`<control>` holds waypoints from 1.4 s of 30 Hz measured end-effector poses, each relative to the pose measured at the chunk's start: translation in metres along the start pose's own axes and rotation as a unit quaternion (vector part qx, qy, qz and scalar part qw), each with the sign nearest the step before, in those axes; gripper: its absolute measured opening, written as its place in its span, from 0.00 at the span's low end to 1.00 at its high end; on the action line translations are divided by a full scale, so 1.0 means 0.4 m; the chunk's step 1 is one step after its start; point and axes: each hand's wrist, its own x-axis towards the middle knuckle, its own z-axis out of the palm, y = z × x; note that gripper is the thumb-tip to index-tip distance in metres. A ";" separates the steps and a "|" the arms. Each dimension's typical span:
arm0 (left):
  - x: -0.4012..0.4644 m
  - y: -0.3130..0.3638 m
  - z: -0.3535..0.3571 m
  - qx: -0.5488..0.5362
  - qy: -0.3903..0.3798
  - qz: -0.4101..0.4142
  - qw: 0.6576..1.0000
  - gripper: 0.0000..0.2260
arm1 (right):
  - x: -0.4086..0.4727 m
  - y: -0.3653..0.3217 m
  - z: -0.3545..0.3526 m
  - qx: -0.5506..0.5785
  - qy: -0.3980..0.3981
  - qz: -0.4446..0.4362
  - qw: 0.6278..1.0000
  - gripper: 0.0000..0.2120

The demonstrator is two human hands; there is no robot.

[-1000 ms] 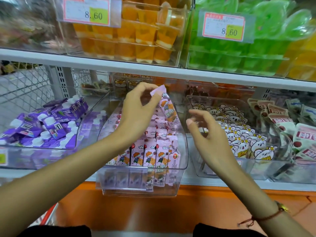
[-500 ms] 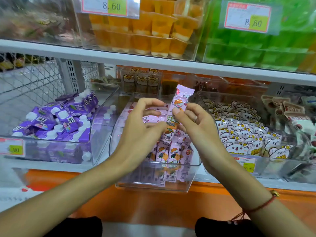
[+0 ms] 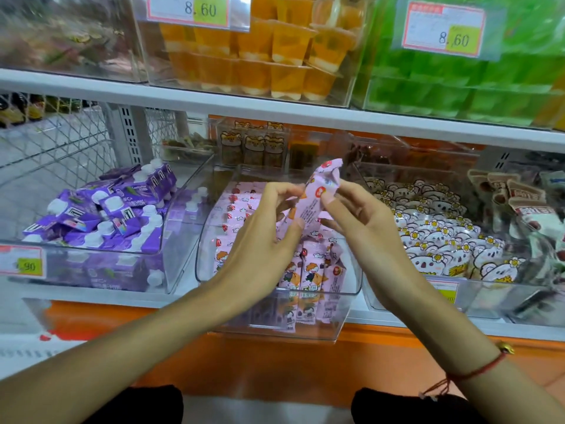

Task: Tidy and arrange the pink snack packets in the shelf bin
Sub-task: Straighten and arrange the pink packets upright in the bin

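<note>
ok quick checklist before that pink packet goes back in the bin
1. Packet held: ok. The left hand and right hand both pinch the pink packet.
2. Packet clear of the bin: ok, it is held above the clear bin.
3. Packet facing: not ok, its small-print side shows, while the front row packets show the cartoon.
4. Free slot in the rows: cannot tell, the hands hide the middle.
5. Front row upright: ok.

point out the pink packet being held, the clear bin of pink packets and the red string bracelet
held pink packet (image 3: 313, 200), head view, middle of its printed back
clear bin (image 3: 305, 327), head view, front wall
red string bracelet (image 3: 483, 370), head view, strand across the wrist
</note>
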 end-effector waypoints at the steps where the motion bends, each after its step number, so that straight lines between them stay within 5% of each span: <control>1: -0.001 0.000 0.002 0.010 0.003 -0.003 1.000 0.16 | -0.002 0.001 0.003 -0.003 0.019 -0.016 1.000 0.09; 6: 0.004 0.031 0.006 -0.050 0.041 -0.019 0.998 0.13 | -0.011 -0.009 -0.002 -0.011 0.043 -0.044 0.998 0.11; 9: 0.011 0.046 0.006 -0.156 -0.007 -0.112 0.981 0.05 | -0.009 -0.009 -0.012 -0.030 0.050 -0.026 0.998 0.12; 12: 0.010 0.045 0.009 -0.219 -0.061 -0.199 0.953 0.09 | -0.006 0.001 -0.018 -0.040 0.057 0.006 0.998 0.12; 16: 0.013 0.046 0.010 -0.254 -0.073 -0.223 0.938 0.10 | -0.004 0.006 -0.017 -0.049 0.055 0.013 0.997 0.12; 26: 0.022 0.033 -0.032 -0.140 -0.058 0.021 0.988 0.17 | -0.014 0.002 -0.044 -0.034 -0.062 -0.103 0.992 0.17; 35: 0.014 0.033 -0.005 0.063 0.066 0.089 0.992 0.15 | -0.028 -0.037 -0.032 -0.108 0.040 -0.060 0.992 0.19; 38: 0.018 0.034 0.004 0.072 0.030 0.096 0.992 0.16 | -0.024 -0.045 -0.046 -0.101 0.038 -0.053 0.993 0.09; 42: 0.055 0.033 0.007 0.023 -0.051 -0.003 0.998 0.18 | -0.010 -0.041 -0.093 -0.035 0.043 -0.009 0.998 0.02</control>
